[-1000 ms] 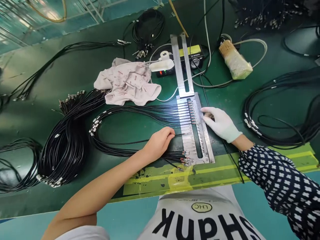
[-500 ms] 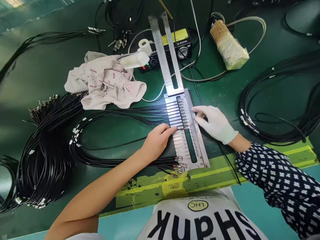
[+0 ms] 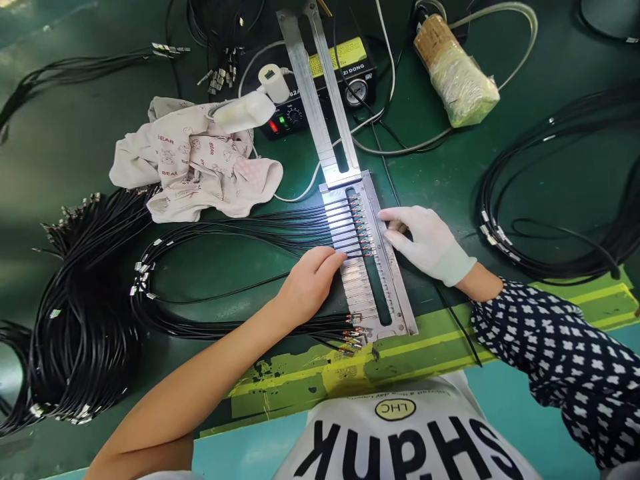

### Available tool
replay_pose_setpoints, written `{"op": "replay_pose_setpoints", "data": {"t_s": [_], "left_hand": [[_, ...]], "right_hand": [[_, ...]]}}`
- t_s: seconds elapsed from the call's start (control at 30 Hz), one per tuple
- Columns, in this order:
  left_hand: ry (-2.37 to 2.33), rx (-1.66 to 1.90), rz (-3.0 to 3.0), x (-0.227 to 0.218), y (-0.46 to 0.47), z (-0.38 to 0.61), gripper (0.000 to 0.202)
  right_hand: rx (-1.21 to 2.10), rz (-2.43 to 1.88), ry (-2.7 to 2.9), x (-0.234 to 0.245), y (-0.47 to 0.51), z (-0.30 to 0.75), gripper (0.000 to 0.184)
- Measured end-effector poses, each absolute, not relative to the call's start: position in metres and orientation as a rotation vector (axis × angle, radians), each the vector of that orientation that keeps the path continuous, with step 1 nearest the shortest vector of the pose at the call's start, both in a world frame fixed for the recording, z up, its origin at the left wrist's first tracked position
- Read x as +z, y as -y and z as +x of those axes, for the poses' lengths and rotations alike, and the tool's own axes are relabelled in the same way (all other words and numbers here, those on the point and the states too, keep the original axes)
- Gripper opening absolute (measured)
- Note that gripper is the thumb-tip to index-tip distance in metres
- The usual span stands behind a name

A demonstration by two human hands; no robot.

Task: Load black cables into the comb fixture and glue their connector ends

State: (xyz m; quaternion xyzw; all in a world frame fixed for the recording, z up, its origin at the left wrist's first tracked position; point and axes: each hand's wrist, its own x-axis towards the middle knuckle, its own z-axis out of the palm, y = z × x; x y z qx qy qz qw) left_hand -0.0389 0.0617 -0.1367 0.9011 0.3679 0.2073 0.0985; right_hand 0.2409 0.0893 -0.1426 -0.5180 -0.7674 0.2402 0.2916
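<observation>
My bare left hand (image 3: 309,285) pinches a black cable (image 3: 356,255) between thumb and index finger, over the slotted left side of a metal fixture (image 3: 357,287). That cable's tip reaches across the long opening of the fixture. Above it, several black cables (image 3: 300,217) lie side by side in the slots, their small metal-and-orange ends in a row (image 3: 358,217). My right hand (image 3: 431,245), in a white glove, rests against the fixture's right edge with index finger stretched and thumb apart; its other fingers are curled and partly hidden. More cable ends (image 3: 354,328) lie beside the fixture's lower left.
Behind the fixture stands a black control box (image 3: 290,117) with a gauge, under a raised forked metal frame (image 3: 327,143). A printed cloth (image 3: 195,157), a thick cable bundle (image 3: 83,333), a cable coil (image 3: 500,247) and a plastic-wrapped block (image 3: 457,80) surround it. Yellow-green tape (image 3: 310,380) lines the front edge.
The whole view has shifted slightly, so the fixture and far objects sit a little further left. Both hands keep nearly the same places on the fixture.
</observation>
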Motion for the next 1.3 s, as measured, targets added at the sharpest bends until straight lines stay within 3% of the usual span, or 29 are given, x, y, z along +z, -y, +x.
{"op": "replay_pose_setpoints", "data": {"t_s": [0.43,0.67,0.83,0.97,1.13,1.3], "left_hand": [[-1.075,0.675,2.521,-0.141,-0.06,-0.035,0.024],[-1.183,0.565,2.844,-0.135,-0.051,-0.05,0.038],[-1.065,0.47,2.915,-0.124,-0.058,-0.037,0.03],[-0.979,0.431,3.002,-0.128,-0.067,-0.014,0.036],[-1.174,0.4,2.778,-0.13,-0.062,-0.003,0.036],[-1.193,0.335,2.46,-0.103,-0.036,-0.035,0.031]], "right_hand": [[0.678,-1.369,2.036,-0.142,-0.09,0.241,0.026],[0.697,-1.341,2.032,-0.141,-0.091,0.243,0.026],[0.679,-1.359,2.027,-0.143,-0.09,0.243,0.025],[0.651,-1.35,2.025,-0.143,-0.088,0.243,0.027],[0.663,-1.374,2.032,-0.141,-0.087,0.243,0.027],[0.661,-1.389,2.039,-0.14,-0.086,0.243,0.029]]}}
